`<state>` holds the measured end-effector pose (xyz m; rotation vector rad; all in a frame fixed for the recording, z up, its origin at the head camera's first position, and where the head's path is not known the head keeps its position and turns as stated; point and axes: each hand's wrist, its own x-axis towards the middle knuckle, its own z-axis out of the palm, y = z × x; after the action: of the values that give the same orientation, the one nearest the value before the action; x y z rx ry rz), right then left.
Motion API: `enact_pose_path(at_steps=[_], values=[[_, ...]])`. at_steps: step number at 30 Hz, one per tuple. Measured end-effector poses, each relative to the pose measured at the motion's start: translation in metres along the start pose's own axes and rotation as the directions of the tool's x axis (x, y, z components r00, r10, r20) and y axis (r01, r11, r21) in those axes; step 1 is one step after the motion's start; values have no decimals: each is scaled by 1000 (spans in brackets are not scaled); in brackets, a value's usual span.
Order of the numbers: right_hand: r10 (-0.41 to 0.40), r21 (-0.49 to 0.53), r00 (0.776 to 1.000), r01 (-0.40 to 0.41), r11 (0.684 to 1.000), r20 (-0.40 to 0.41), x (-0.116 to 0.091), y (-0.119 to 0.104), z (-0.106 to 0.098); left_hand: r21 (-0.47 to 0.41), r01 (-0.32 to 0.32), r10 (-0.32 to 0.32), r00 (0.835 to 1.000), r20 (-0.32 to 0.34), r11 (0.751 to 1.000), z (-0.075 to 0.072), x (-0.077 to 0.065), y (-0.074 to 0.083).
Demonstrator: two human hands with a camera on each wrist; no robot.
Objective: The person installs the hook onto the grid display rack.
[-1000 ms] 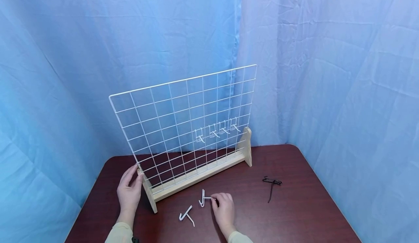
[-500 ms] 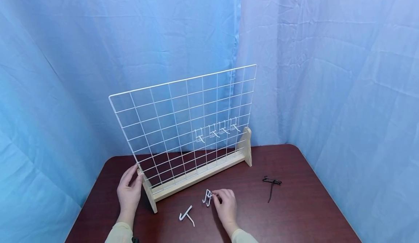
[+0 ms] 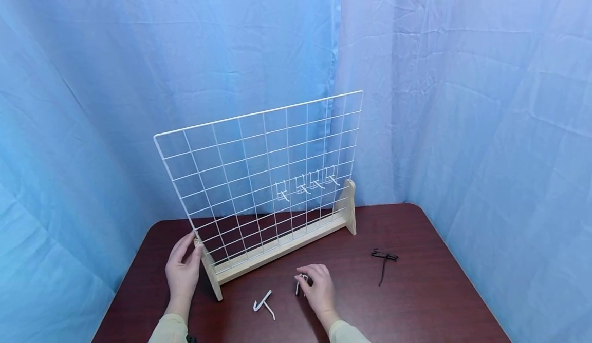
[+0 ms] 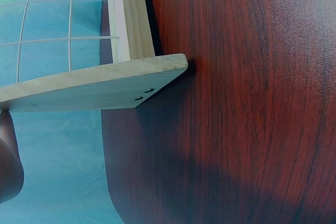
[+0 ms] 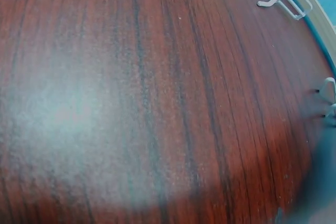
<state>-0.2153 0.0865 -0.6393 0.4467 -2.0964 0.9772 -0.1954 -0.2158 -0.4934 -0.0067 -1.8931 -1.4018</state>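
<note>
A white wire grid rack (image 3: pixel 263 168) stands in a pale wooden base (image 3: pixel 282 253). My left hand (image 3: pixel 182 273) grips the near wooden side post (image 3: pixel 210 271) at its top, thumb on one side and fingers on the other. In the left wrist view, a finger (image 4: pixel 9 166) touches that post's edge. My right hand (image 3: pixel 318 289) pinches a white wire hook (image 3: pixel 298 286), whose prongs point down beneath the fingers. The hook's prongs (image 5: pixel 329 90) show at the right wrist view's edge. A second white hook (image 3: pixel 262 303) lies loose on the table, left of that hand.
Several white hooks (image 3: pixel 302 186) hang in a row toward the grid's right side. A black hook (image 3: pixel 384 257) lies on the dark red table (image 3: pixel 430 291) at right. Blue curtains (image 3: pixel 250 45) close off the back and sides.
The right hand turns the held hook from sideways, prongs leftward, to prongs down, drawing it in under the fingers. The left hand and rack stay put.
</note>
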Motion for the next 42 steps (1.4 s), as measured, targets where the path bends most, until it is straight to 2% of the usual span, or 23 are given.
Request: enact_pose_path(at_steps=[3,6,10,13,15,20,27,34,38,42], values=[[28,36,999,-30,999,40,0,-1,-3,-5,-6,6,1000,-4,1000,0,0,-1],[87,85,991,-96,992,99,-2,1,-6,-4,-12,12,1000,-9,1000,0,0,-2],[162,179,969,-195,964,187,-1,5,-11,-7,-16,16,1000,-11,1000,0,0,-2],[186,247,952,-245,938,242,1,7,-15,-9,-16,16,1000,-9,1000,1,0,-2],[192,270,943,-266,925,271,3,10,-17,-17,-12,12,1000,-8,1000,1,0,-13],[180,286,935,-270,919,306,7,15,-21,-46,1,-1,1000,-7,999,2,1,-40],[175,263,918,-277,924,355,8,19,-22,-45,5,-5,1000,-8,999,2,0,-41],[203,263,897,-321,910,393,10,18,-22,-44,-1,1,1000,-7,999,2,0,-41],[225,252,897,-335,908,381,11,16,-22,-50,2,-2,1000,-7,999,2,0,-41],[276,253,901,-367,895,334,15,12,-22,-48,2,-2,1000,-13,999,2,1,-42]])
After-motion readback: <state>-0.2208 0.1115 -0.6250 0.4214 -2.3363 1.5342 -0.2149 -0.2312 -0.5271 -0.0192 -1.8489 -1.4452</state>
